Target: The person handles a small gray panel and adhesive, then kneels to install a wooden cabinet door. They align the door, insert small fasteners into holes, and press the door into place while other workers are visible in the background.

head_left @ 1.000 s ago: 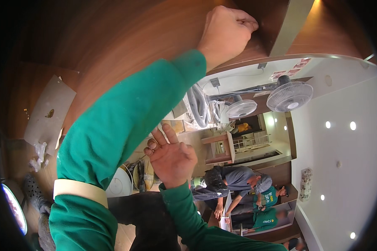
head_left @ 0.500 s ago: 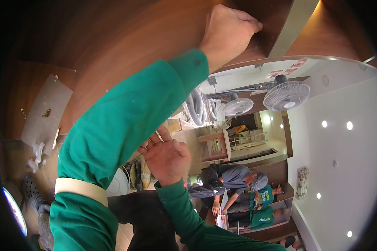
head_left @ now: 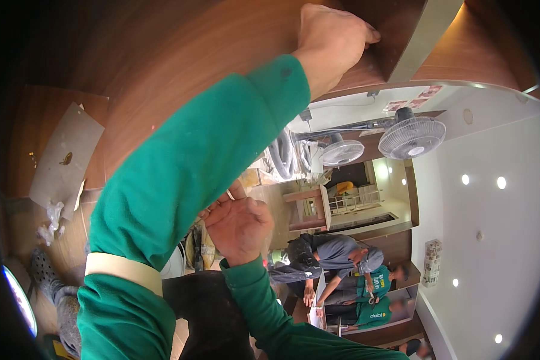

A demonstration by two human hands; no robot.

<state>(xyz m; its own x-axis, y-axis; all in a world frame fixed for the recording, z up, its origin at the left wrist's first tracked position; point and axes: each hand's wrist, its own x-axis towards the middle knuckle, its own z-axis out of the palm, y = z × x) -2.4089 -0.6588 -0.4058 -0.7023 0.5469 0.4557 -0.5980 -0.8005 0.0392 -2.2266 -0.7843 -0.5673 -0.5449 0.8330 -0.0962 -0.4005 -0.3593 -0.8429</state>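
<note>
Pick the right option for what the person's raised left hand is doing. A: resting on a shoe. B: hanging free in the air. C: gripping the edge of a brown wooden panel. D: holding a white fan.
C: the left hand is closed over the edge of the brown wooden panel overhead.

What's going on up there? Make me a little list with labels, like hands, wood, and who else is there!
left hand: left hand, raised, fingers curled over the edge of the brown wood panel
right hand: right hand, lower, beside the left green sleeve; whether it holds anything cannot be told
fans: two white fans
other people: two people, apart from the hands
</note>
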